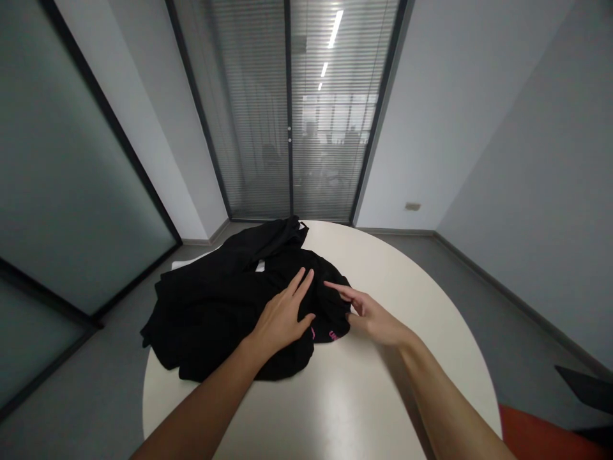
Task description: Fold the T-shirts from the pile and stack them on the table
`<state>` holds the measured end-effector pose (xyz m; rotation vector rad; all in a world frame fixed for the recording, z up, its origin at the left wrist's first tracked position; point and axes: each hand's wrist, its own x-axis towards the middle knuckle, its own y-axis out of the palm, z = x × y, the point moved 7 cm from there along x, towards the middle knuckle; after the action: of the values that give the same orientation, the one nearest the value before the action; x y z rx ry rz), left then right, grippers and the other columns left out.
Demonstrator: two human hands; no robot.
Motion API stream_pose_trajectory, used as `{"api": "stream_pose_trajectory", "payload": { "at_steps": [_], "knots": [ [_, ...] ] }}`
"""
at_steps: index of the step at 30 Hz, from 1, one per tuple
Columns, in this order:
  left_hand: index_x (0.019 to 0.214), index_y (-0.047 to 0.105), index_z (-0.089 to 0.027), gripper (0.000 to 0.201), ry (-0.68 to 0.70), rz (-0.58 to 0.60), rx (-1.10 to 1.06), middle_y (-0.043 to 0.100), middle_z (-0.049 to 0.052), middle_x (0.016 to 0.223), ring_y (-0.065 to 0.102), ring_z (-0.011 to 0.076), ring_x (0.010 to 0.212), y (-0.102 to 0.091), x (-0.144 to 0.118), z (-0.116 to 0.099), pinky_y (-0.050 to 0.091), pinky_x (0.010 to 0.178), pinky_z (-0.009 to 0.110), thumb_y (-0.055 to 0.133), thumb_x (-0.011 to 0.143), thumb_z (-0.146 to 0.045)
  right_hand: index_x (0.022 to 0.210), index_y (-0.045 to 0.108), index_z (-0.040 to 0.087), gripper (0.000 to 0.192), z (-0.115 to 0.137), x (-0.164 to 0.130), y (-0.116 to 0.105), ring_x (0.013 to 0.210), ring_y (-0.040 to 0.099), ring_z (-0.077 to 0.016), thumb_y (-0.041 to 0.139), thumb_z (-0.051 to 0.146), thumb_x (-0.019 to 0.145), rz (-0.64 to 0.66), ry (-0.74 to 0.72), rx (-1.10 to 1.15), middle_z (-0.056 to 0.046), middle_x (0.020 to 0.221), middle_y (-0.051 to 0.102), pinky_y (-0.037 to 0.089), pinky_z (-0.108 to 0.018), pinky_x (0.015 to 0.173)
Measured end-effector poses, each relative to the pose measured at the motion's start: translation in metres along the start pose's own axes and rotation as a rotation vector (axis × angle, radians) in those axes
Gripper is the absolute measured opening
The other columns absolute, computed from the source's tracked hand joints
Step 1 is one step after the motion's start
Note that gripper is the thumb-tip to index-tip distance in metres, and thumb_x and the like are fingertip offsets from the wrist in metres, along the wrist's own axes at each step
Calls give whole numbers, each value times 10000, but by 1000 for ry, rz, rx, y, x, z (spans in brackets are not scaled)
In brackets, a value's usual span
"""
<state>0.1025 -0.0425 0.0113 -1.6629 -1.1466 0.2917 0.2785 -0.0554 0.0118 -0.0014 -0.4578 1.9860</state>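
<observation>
A black garment [215,306] with pink lettering near its lower right edge lies bunched on the round white table [412,287]. Its exact kind I cannot make out. My left hand [285,313] rests on the fabric, palm down, with the fingers stretched out and the thumb apart. At the garment's right end is my right hand [371,313], its index finger extended over the cloth and its thumb apart by the edge. Whether the right fingertips pinch any cloth is not visible. A small white patch shows through a gap in the fabric.
Glass doors with blinds [330,128] stand behind the table. A frosted glass panel [62,160] is at the left. On the right wall sits a small socket plate [412,206]. A red seat [546,437] is near the table's lower right edge.
</observation>
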Motion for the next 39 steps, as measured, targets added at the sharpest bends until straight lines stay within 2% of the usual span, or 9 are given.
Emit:
{"api": "stream_pose_trajectory", "payload": {
  "at_steps": [5, 13, 17, 20, 23, 27, 31, 34, 39],
  "knots": [
    [1620, 46, -264, 991, -143, 129, 72, 549, 129, 1462, 641, 325, 1200, 7, 6, 19, 532, 923, 405, 656, 840, -311, 1503, 460, 313, 828, -8, 1, -3, 1364, 489, -248, 443, 61, 714, -80, -92, -369, -16, 1488, 522, 384, -467, 1157],
    [1366, 606, -289, 511, -251, 210, 172, 748, 122, 1122, 706, 362, 1035, 8, 8, 30, 528, 857, 449, 609, 866, -393, 1364, 582, 233, 624, -51, -1, -33, 1486, 289, -346, 573, 195, 742, -139, 33, -625, -87, 1504, 497, 206, -612, 1208],
    [1114, 715, -281, 283, -421, 84, 69, 759, 90, 1082, 710, 329, 1033, -12, 5, 58, 529, 836, 393, 535, 902, -332, 1004, 693, 214, 240, -50, -3, -46, 1193, 586, -320, 520, 332, 887, -206, 121, -599, -81, 1059, 719, 376, -525, 1106],
    [1149, 681, -256, 299, -613, -95, 75, 756, 104, 1071, 707, 320, 1043, -39, -2, 86, 525, 845, 374, 513, 912, -325, 829, 630, 205, 336, -52, -7, -57, 794, 619, -230, 509, 500, 935, -239, 181, -482, -30, 781, 664, 500, -393, 837],
    [1150, 672, -254, 306, -732, -144, 185, 752, 118, 1044, 707, 358, 1005, -57, -10, 102, 531, 826, 417, 536, 901, -371, 849, 613, 194, 421, -55, -12, -64, 724, 588, -190, 536, 603, 917, -259, 214, -258, -16, 764, 640, 477, -315, 696],
    [1276, 617, -251, 399, -689, -138, 293, 693, 132, 1223, 681, 377, 1048, -62, -11, 97, 530, 853, 471, 543, 907, -383, 1211, 616, 215, 592, -57, -16, -56, 1076, 625, -261, 772, 553, 751, -107, 157, -114, -84, 1215, 657, 491, -380, 951],
    [1429, 509, -181, 622, -546, -87, 278, 615, 161, 1358, 570, 378, 1236, -46, -7, 85, 477, 991, 456, 602, 888, -473, 1283, 624, 238, 696, -62, -19, -55, 1426, 361, -355, 829, 466, 658, -126, 165, -347, -99, 1540, 432, 309, -509, 1174],
    [1478, 453, -139, 715, -515, -4, 277, 604, 193, 1360, 565, 378, 1242, -30, -7, 82, 444, 1022, 440, 620, 876, -487, 1176, 682, 212, 476, -59, -17, -56, 1400, 390, -366, 735, 380, 734, -147, 188, -431, -102, 1391, 581, 305, -528, 1166],
    [1420, 520, -189, 570, -464, 87, 225, 678, 171, 1243, 657, 343, 1127, -25, -4, 81, 479, 949, 420, 595, 882, -362, 921, 642, 192, 180, -46, -17, -60, 771, 613, -209, 600, 242, 754, -168, 250, -300, -7, 796, 660, 500, -319, 720]
  ]
}}
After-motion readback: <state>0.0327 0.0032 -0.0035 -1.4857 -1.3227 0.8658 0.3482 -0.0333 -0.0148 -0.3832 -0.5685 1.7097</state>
